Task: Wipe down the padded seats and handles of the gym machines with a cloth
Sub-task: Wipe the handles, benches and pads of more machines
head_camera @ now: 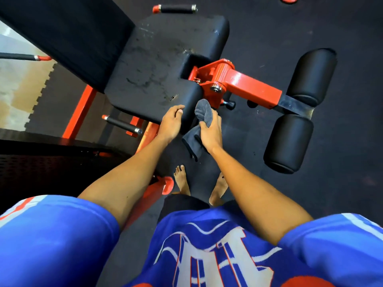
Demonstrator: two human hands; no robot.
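A black padded seat [161, 65] of a red-framed gym machine lies in front of me, its surface streaked with damp marks. My left hand [171, 123] rests on the seat's near front corner, thumb on top of the pad. My right hand [210, 131] grips a grey cloth [202, 111] against the seat's front edge, and the cloth's loose end hangs down below the hand. Black handles with red caps stick out beside the seat: one at the near left [122, 124], one at the top [176, 8].
A red arm [246, 83] runs right from the seat to two black roller pads [313, 76] [288, 141]. The black backrest [68, 36] rises at upper left. My bare feet [182, 179] stand on dark rubber floor beside a red frame foot [165, 185].
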